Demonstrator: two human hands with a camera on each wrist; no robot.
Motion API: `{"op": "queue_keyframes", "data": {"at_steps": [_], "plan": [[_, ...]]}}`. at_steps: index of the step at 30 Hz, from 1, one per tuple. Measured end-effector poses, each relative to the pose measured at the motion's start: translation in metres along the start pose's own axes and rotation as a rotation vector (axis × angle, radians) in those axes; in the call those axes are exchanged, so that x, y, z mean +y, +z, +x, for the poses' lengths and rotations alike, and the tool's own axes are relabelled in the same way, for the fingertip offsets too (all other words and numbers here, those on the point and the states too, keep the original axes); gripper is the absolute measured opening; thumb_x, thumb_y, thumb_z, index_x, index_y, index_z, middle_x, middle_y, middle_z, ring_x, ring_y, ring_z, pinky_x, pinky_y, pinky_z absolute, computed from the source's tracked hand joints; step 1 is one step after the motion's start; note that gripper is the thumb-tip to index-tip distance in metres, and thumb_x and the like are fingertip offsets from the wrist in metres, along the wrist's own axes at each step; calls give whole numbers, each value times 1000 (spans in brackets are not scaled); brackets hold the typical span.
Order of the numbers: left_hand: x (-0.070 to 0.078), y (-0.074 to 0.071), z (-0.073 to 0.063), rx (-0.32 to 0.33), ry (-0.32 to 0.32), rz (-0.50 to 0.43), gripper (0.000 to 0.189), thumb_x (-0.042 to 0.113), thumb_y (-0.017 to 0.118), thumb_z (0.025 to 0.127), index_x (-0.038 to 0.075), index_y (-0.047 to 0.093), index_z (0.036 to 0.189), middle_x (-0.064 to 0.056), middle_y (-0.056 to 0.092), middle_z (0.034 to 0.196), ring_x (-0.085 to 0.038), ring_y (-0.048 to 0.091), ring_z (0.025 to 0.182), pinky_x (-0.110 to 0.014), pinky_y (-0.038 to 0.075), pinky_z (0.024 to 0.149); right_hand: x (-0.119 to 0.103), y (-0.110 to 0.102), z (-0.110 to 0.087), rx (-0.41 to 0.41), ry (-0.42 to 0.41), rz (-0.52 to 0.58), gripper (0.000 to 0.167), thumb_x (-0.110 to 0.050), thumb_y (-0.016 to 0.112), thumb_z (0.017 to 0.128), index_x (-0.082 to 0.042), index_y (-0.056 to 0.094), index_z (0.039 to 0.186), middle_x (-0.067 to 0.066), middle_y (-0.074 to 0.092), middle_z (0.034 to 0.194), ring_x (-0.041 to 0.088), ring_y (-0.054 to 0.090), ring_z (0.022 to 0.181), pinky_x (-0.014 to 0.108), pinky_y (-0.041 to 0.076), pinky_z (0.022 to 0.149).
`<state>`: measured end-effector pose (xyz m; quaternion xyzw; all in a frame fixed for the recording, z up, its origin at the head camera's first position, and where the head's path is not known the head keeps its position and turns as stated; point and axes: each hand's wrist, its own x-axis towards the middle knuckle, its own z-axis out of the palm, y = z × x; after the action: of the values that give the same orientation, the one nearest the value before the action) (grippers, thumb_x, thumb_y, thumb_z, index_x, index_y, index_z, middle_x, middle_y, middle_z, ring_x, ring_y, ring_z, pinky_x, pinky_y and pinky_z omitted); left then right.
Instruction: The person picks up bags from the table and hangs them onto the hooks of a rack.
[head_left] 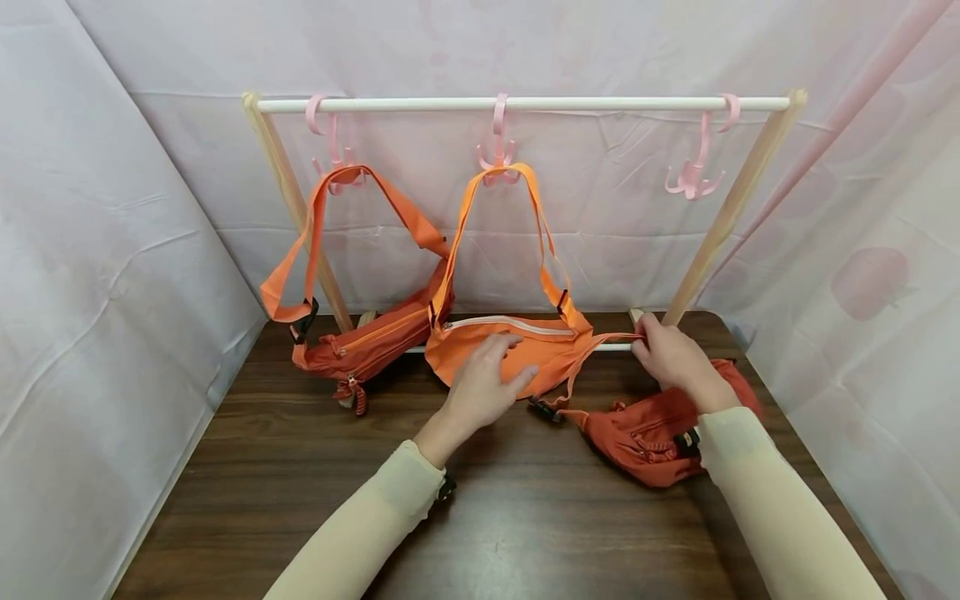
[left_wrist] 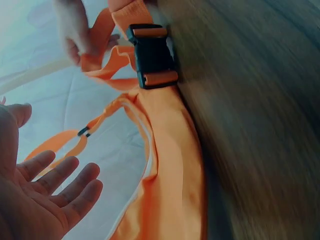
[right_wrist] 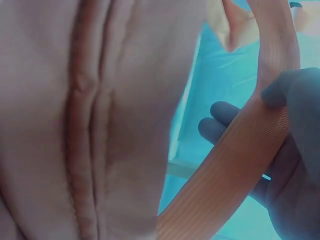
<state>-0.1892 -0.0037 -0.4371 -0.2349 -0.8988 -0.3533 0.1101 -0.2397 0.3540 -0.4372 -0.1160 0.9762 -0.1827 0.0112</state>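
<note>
With thumb and fingers, my right hand (head_left: 675,358) pinches the flat orange strap (right_wrist: 240,165) of a red waist bag (head_left: 637,442). That bag lies on the table at the right, partly hidden under the right forearm; its black buckle (head_left: 545,409) lies to its left. My left hand (head_left: 480,387) holds nothing, its fingers spread in front of a bright orange waist bag (head_left: 543,354). This orange bag hangs by its strap from the middle pink hook (head_left: 498,150), its lower part close to the tabletop. In the left wrist view, the left fingers (left_wrist: 75,200) appear beside the orange bag's zipper side.
A white bar (head_left: 600,104) on wooden posts (head_left: 720,225) carries the pink hooks. From the left hook (head_left: 332,150) hangs a rust-red waist bag (head_left: 382,337), tilted, touching the orange one. The right hook (head_left: 696,171) holds nothing. All stand on a dark wooden table (head_left: 525,533).
</note>
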Motion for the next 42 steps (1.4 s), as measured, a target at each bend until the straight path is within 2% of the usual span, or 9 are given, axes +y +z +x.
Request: {"op": "queue_keyframes", "data": {"at_steps": [6,13,17,20,24,26,34,39,42], "plan": [[12,18,6,-100,-45,-10,74,64,66,99,16,54,153,-4,59,147,-25,59,132,-47,53,102,-12,-6,-7,64,-34,34,12,-22,43,111,-10,45,114,6,48,66,21,44,48,37,37,48],[24,54,14,-178,-100,45,106,87,58,86,14,43,162,-5,52,157,-25,54,139,-47,51,106,-33,-12,-12,119,-69,38,10,-19,42,110,-10,44,110,4,44,65,20,40,48,37,35,49],[26,74,17,-197,-113,53,96,75,66,92,12,45,160,-6,58,150,-25,61,131,-44,55,99,-39,-13,-14,145,-74,41,9,-19,43,110,-10,45,110,4,44,65,21,40,48,37,35,48],[25,82,18,-213,-114,42,74,52,71,99,11,50,156,-3,67,133,-17,68,109,-35,57,82,-42,-15,-16,168,-88,53,10,-20,42,111,-10,45,111,4,44,65,20,39,47,37,35,48],[24,84,19,-229,-108,-31,51,24,69,101,12,57,149,0,69,105,-11,60,72,-29,48,60,-46,-20,-19,198,-106,71,11,-21,43,111,-11,46,110,4,45,66,20,40,48,37,35,48],[23,84,19,-232,-114,-67,46,17,67,101,11,59,146,1,68,95,-11,55,64,-29,46,59,-47,-22,-21,216,-114,75,10,-21,44,111,-11,46,110,4,46,67,20,41,49,37,35,50],[30,78,20,-187,-117,-150,35,13,62,104,8,64,139,-2,68,102,-12,60,81,-32,54,79,-49,-32,-26,246,-83,124,10,-21,47,111,-12,49,111,5,52,69,21,46,50,39,38,49],[38,69,20,-174,-126,-323,31,9,54,107,5,59,137,-8,70,97,-10,65,75,-28,53,68,-50,-39,-30,258,-80,172,11,-20,46,111,-11,50,114,5,58,67,21,48,47,38,40,47],[45,62,21,-173,-132,-450,26,7,50,109,6,56,134,-8,71,94,-15,72,76,-26,53,61,-50,-43,-32,292,-108,201,11,-18,46,111,-9,51,115,6,65,75,20,51,51,36,42,48]]}}
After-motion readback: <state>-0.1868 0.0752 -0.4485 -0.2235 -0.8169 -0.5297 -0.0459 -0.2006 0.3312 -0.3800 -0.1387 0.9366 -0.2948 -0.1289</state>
